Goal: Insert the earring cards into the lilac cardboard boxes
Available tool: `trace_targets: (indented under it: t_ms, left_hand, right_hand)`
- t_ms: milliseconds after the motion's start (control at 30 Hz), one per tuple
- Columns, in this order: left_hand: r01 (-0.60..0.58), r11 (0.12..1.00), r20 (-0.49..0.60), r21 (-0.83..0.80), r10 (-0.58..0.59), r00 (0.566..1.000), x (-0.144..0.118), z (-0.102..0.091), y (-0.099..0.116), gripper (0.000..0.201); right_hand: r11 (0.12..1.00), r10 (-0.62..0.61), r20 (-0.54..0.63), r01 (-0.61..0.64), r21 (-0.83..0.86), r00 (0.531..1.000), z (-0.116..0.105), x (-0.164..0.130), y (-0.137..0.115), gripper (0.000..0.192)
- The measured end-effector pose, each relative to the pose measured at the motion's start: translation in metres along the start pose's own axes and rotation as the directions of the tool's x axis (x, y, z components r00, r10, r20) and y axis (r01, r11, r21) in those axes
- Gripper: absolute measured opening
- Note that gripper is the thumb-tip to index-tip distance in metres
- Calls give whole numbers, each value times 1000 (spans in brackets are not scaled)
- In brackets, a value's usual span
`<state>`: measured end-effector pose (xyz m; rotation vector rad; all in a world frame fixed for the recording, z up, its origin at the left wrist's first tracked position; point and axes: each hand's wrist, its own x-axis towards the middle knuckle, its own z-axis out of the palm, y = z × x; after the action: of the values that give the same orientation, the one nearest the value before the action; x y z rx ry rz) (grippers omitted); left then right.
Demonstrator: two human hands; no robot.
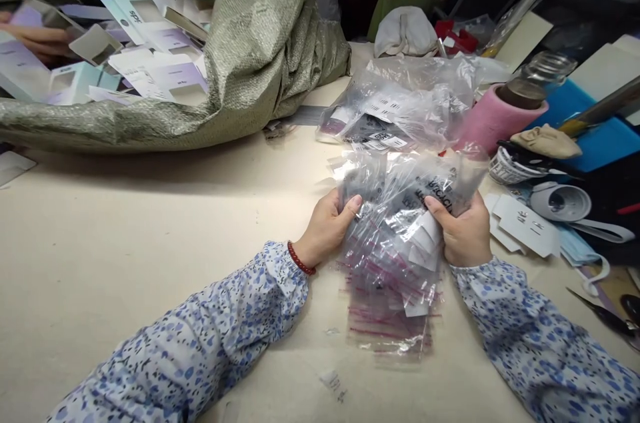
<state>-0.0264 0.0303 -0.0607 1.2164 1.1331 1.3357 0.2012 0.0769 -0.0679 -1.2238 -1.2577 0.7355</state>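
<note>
Left hand (325, 228) and right hand (466, 231) grasp clear plastic bags (385, 276).
Beyond them, a filled bag (425, 91) rests on the table (190, 223).

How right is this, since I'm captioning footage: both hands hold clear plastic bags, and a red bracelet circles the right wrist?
Wrong side: the head view shows the red bracelet on the left wrist. The left hand and right hand hold clear plastic bags.
</note>
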Motion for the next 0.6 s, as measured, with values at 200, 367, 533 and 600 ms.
trace_targets:
  t_ms: [200,367,533,600]
  left_hand:
    - [-3,1000,24,-24,3,1000,-1,1,2,35]
    - [-27,999,41,-25,28,999,0,2,5,48]
    - [-66,998,83,-9,66,994,2,2,3,44]
    - [-70,998,95,-7,70,993,2,2,1,40]
  right_hand:
    - [989,126,-2,-126,77,992,-1,3,0,53]
    - [980,58,362,16,-199,930,-3,-6,-12,57]
    - [849,-22,436,247,-467,900,-4,-9,-16,67]
    - [792,-49,431,298,-532,901,-3,-9,-16,71]
